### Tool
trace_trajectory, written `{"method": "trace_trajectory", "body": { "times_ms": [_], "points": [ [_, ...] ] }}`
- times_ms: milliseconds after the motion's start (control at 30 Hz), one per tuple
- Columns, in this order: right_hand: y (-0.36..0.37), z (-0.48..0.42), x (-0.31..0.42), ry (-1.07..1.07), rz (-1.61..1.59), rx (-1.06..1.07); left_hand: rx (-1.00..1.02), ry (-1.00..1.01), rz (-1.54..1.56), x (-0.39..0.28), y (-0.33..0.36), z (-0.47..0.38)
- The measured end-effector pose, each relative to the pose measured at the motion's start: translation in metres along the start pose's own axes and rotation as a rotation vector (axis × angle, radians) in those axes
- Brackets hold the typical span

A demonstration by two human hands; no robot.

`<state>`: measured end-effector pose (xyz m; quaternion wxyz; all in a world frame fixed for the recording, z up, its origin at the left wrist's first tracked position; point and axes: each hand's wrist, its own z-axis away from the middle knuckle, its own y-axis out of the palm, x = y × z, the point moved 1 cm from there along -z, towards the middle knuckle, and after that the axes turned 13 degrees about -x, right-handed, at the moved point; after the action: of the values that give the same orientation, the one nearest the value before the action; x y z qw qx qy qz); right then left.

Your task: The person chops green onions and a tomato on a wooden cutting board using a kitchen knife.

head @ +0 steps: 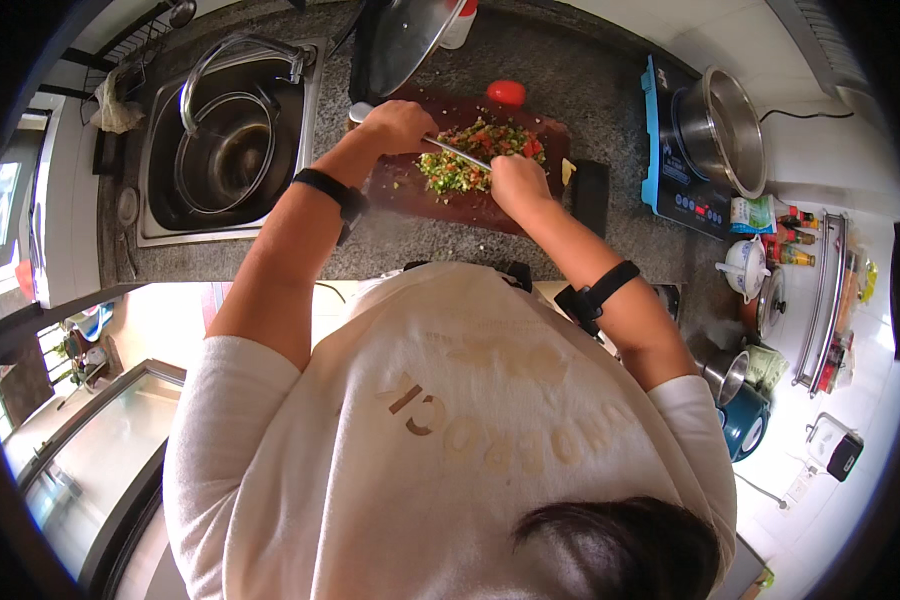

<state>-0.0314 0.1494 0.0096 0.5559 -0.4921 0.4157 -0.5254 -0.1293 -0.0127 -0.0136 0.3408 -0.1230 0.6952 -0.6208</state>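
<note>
My left hand [400, 126] is closed around the handle of a knife [459, 154], whose metallic end sticks out on the left. The blade slants across a heap of finely chopped green and red vegetables [450, 176]. At the blade's other end my right hand [521, 186] is closed on it; its fingertips are hidden. Beneath lies a dark red cutting board [412, 196]. A shiny red piece, apparently tomato [506, 93], sits at the board's far edge. A small yellow piece [568, 171] lies near the right edge.
To the left is a sink [307, 142] with a round metal vessel [225, 161] inside. A glass lid [409, 45] and a red-capped white bottle [459, 26] stand behind the board. A dark flat block [590, 199] and an induction cooker [667, 127] bearing a steel pot [735, 135] are right.
</note>
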Motion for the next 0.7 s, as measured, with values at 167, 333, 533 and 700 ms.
{"method": "trace_trajectory", "body": {
  "times_ms": [167, 333, 533, 700],
  "points": [
    [-0.03, -0.027, 0.011, -0.037, 0.073, -0.013, -0.068, -0.102, 0.131, 0.017, 0.014, 0.01],
    [-0.003, -0.03, -0.029, -0.102, -0.027, 0.018, -0.021, -0.114, -0.015, -0.003, 0.001, -0.005],
    [0.012, -0.01, -0.04, 0.077, -0.139, 0.031, 0.052, 0.056, -0.092, -0.015, -0.009, -0.02],
    [0.004, -0.008, -0.039, 0.087, -0.105, 0.07, 0.082, -0.051, -0.084, -0.021, -0.008, -0.019]
  ]
}}
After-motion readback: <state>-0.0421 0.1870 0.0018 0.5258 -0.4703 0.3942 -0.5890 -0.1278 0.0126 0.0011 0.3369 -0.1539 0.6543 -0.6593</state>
